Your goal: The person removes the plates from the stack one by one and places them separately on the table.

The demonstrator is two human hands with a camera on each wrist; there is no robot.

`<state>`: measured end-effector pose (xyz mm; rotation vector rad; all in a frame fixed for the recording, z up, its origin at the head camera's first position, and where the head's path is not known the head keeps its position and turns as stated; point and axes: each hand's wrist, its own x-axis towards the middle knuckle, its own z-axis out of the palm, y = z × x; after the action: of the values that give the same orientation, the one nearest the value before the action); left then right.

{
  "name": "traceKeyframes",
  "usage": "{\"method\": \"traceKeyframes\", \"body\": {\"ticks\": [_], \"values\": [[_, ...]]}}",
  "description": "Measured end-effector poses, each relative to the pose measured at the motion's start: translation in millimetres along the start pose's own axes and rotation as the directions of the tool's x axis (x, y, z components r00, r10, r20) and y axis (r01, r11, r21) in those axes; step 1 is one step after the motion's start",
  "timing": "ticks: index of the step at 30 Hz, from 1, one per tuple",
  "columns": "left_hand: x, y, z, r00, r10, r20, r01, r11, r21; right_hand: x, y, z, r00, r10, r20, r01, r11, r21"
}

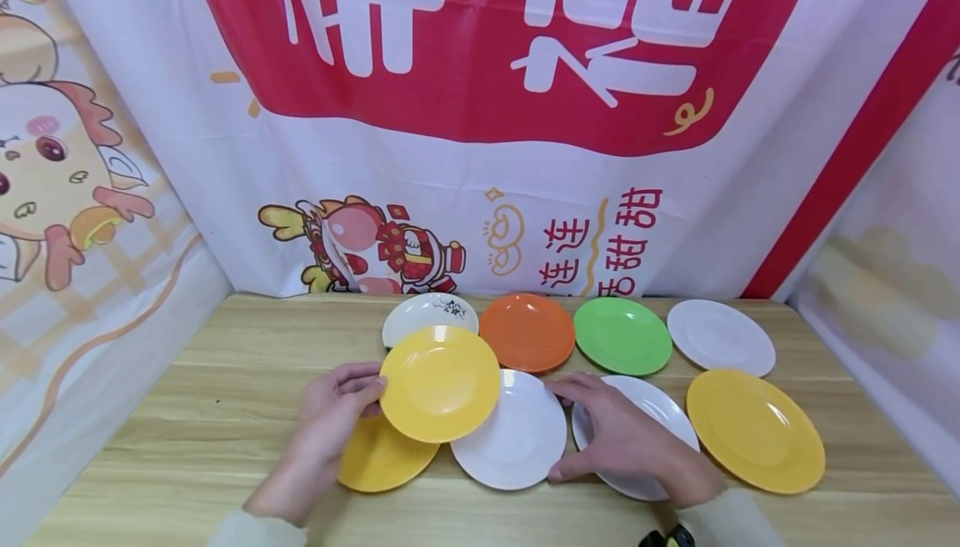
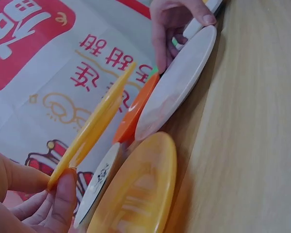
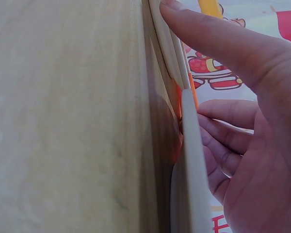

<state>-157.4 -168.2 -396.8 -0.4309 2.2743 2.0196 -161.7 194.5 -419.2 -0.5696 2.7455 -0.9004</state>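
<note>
Your left hand (image 1: pixel 330 414) is pinching the lifted yellow plate (image 1: pixel 439 383) at its 9 o'clock rim, your right hand (image 1: pixel 626 439) is resting open-fingered on the white plates (image 1: pixel 517 439), and the other plates are lying unstacked on the table (image 1: pixel 225 414).

Two bare hands (image 1: pixel 330 414), pale cream knit sleeves (image 1: pixel 258 530), black-and-yellow wrist device (image 1: pixel 667 537)

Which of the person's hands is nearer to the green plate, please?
Right. The right hand rests on the white plates just in front of the green plate; the left hand is farther away, its fingers pinching the raised yellow plate.
</note>
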Motion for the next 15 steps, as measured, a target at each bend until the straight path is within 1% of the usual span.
{"method": "traceKeyframes", "body": {"ticks": [5, 10, 15], "values": [[1.8, 1.4, -15.0, 1.000, -0.020, -0.015, 0.019, 1.000, -0.015, 0.0, -0.7, -1.0, 1.000, -0.002, 0.005, 0.002, 1.000, 0.003], [3.5, 3.5, -28.8, 0.999, -0.035, -0.038, 0.034, 0.999, -0.021, -0.1, 0.8, -0.8, 0.999, -0.038, -0.010, 0.038, 0.999, -0.015], [8.7, 3.6, -46.7, 0.998, -0.020, -0.063, 0.017, 0.999, -0.046, 0.2, 2.2, -0.2, 0.998, -0.061, -0.018, 0.060, 0.998, -0.027]]}}
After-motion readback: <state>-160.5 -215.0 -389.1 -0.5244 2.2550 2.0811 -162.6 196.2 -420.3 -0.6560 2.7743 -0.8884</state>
